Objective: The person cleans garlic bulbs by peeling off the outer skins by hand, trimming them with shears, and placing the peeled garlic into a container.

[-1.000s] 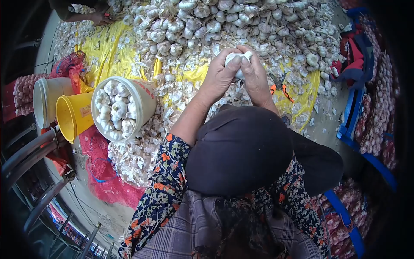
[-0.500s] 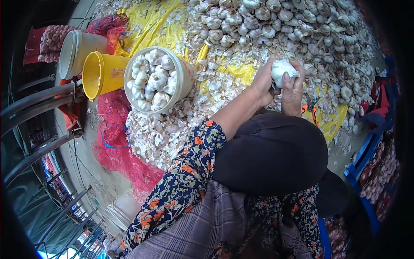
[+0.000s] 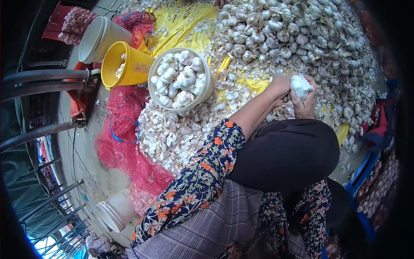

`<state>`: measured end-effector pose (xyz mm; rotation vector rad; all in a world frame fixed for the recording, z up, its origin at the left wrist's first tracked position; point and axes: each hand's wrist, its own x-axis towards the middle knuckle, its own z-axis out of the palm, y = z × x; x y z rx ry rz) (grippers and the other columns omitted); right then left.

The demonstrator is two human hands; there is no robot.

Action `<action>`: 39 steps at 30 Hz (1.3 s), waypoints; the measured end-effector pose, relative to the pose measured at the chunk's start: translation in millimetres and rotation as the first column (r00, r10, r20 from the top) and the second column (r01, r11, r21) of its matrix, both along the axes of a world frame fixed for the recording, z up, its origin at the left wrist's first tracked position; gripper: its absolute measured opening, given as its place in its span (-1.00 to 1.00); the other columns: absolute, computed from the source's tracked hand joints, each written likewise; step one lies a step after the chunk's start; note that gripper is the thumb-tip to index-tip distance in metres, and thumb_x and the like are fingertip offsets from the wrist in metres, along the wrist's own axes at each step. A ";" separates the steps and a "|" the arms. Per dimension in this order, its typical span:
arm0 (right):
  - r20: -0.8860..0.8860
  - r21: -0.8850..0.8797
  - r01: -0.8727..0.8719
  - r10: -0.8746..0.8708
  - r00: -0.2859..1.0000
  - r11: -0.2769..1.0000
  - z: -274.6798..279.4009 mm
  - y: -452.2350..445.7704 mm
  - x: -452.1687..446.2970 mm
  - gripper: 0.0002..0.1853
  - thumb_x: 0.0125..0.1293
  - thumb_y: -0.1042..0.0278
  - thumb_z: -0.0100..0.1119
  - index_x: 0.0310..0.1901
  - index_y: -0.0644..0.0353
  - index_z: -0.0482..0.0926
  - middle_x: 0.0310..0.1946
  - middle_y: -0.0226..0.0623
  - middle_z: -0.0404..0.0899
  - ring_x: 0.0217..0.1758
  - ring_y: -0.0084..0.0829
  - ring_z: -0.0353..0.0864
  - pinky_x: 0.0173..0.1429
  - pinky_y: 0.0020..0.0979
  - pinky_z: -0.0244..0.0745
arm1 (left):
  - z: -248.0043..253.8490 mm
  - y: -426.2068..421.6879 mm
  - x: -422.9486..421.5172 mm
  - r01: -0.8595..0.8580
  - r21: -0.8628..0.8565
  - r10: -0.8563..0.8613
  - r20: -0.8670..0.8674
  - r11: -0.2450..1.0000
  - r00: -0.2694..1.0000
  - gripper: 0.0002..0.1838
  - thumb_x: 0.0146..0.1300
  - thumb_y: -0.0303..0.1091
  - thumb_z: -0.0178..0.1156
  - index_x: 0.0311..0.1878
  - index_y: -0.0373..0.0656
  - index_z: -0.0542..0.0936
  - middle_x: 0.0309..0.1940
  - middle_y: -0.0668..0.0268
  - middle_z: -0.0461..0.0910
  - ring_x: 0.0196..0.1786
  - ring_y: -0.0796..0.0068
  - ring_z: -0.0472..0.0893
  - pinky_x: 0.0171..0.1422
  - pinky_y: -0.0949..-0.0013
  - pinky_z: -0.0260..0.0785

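A white garlic bulb (image 3: 301, 86) is held over the peel-strewn ground, just beyond my knee. My right hand (image 3: 305, 107) is closed around its right and near sides, thumb and fingers pressed on the skin. Against the bulb's left side, my left hand (image 3: 279, 86) is closed too, its fingertips partly hidden. A large heap of garlic bulbs (image 3: 297, 36) rises beyond both hands. To the left stands a white bucket (image 3: 210, 88) filled with cleaner, whiter bulbs.
A yellow bucket (image 3: 133, 71) with a few bulbs inside and a pale bucket (image 3: 113, 39) stand farther left. Red mesh sacking (image 3: 123, 146), loose garlic peels (image 3: 168, 129) and a yellow sheet (image 3: 181, 26) cover the ground. Metal rails (image 3: 47, 77) run along the left.
The view has shifted, so most things sit farther right. The bulb has turned slightly in my hands. The orange-and-black object beside my right wrist is no longer visible.
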<state>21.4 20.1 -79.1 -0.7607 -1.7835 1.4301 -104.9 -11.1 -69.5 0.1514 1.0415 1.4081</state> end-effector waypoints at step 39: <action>0.205 0.700 -0.654 0.796 0.569 0.287 -16.6 -99.0 -307.1 -0.70 0.15 0.22 0.06 -0.09 0.08 0.57 -0.03 -0.36 0.52 0.23 -0.40 0.32 0.24 -0.19 0.23 | -96.3 -306.9 -232.5 -0.742 -0.612 -0.620 -0.702 0.272 0.351 -0.53 0.44 -0.08 -0.20 -0.01 -0.34 0.48 -0.11 0.06 0.54 -0.10 0.22 0.56 -0.01 0.22 0.41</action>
